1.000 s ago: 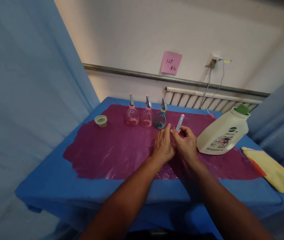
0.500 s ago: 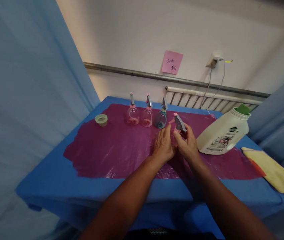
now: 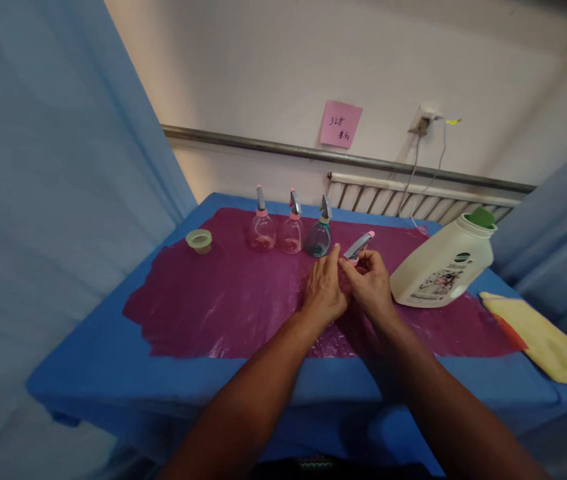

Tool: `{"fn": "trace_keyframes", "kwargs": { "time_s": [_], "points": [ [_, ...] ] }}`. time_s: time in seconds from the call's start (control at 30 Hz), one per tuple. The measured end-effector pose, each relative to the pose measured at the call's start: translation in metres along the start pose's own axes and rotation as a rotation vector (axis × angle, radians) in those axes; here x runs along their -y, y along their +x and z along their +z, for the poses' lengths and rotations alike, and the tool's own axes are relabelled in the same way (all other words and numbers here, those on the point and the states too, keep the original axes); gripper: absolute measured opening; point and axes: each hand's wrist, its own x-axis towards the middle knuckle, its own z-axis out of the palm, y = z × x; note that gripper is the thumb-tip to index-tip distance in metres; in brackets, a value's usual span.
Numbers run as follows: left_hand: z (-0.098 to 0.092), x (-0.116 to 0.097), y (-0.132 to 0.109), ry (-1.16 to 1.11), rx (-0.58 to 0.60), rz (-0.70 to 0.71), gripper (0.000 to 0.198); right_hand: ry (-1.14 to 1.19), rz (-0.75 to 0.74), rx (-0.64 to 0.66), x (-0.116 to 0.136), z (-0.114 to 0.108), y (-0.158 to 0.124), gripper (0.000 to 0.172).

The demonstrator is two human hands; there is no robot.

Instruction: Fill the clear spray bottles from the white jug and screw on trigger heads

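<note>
Between my hands is a spray bottle with a grey and pink trigger head (image 3: 360,247); its body is mostly hidden behind my fingers. My left hand (image 3: 324,287) is wrapped round the bottle's body. My right hand (image 3: 370,283) grips the pink collar under the spray head with thumb and fingers. Just behind stands a teal spray bottle (image 3: 319,239). To its left are a pink-collared spray bottle (image 3: 292,237) and another pink-collared spray bottle (image 3: 262,233), each with a little liquid at the bottom.
A large white jug (image 3: 446,267) with a green piece in its mouth stands to the right. Beyond it lies a yellow cloth (image 3: 543,337). A small pale green tub (image 3: 199,241) sits at the left on the purple plastic sheet (image 3: 223,300). Blue curtains hang on both sides.
The spray head in my right hand has turned about its upright axis, its pink tip now pointing right instead of left. The view has shifted slightly; both hands keep their hold.
</note>
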Motion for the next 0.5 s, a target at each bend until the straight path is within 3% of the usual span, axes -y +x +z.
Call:
{"fn": "trace_keyframes", "kwargs": {
  "time_s": [0.3,0.4,0.5],
  "points": [
    [0.004,0.003,-0.001,-0.002,-0.012,0.023,0.099,-0.043,-0.036,-0.007,0.002,-0.007,0.008,0.050],
    [0.005,0.003,-0.002,-0.025,-0.048,0.020,0.108,-0.067,-0.077,-0.022,0.008,-0.018,0.033,0.050],
    [0.006,0.003,-0.003,-0.006,-0.066,0.003,0.104,-0.094,-0.121,-0.051,0.009,-0.026,0.073,0.050]
  ]
}}
